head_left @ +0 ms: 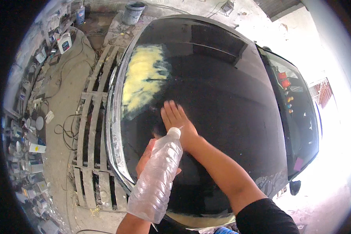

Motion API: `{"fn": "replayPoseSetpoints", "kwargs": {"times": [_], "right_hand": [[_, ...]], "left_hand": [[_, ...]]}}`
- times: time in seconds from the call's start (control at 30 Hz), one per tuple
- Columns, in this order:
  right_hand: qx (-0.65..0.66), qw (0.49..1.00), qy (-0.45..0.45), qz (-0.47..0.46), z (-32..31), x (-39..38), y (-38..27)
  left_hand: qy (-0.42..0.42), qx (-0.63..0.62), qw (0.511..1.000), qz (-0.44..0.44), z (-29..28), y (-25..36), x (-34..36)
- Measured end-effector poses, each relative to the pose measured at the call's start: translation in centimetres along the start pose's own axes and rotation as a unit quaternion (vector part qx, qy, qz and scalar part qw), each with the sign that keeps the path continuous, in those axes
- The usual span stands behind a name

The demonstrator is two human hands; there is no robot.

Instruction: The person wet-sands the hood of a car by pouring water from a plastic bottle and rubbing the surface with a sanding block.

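A clear ribbed plastic bottle [156, 181] with a white cap is in my left hand [145, 156], its fingers wrapped round the side. The bottle tilts, cap end up and away from me, over the hood. My right hand [179, 124] lies flat on the black car hood [226, 113], fingers stretched forward, just beyond the cap. Whether anything thin is under that palm is hidden. A rough yellow patch of filler [142, 76] with smeared edges covers the hood's far left part, a little beyond my right fingertips.
Wooden pallets [91, 132] lie along the hood's left edge. Many cans and bottles crowd the far left, with a white jug [64, 43] among them. A dark bucket [133, 13] stands behind. Cables [68, 130] trail on the floor. The windshield [292, 101] is at right.
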State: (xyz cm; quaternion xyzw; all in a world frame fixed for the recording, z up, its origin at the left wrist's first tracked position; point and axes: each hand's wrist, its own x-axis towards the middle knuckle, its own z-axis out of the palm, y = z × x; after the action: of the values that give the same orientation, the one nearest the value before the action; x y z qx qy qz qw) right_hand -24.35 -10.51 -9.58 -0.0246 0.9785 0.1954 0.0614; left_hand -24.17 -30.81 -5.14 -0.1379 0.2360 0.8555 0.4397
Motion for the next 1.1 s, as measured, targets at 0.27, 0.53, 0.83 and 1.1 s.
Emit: {"fn": "replayPoseSetpoints", "kwargs": {"times": [0.27, 0.53, 0.83, 1.1], "right_hand": [[0.138, 0.979, 0.030, 0.145, -0.7, 3.6, 6.8], [0.178, 0.970, -0.151, -0.063, -4.7, -2.8, -3.0], [0.077, 0.996, -0.027, 0.018, -2.8, 4.3, -3.7], [0.094, 0.980, -0.168, -0.048, -4.0, -8.5, -4.3]], "left_hand": [[-0.041, -0.061, 0.997, -0.032, -1.6, 0.5, -1.1], [0.022, -0.147, 0.977, -0.152, -3.2, 2.0, -2.0], [0.007, -0.142, 0.962, -0.234, -2.3, 1.1, -3.9], [0.034, -0.177, 0.955, -0.234, -2.4, 1.9, -8.0]]}}
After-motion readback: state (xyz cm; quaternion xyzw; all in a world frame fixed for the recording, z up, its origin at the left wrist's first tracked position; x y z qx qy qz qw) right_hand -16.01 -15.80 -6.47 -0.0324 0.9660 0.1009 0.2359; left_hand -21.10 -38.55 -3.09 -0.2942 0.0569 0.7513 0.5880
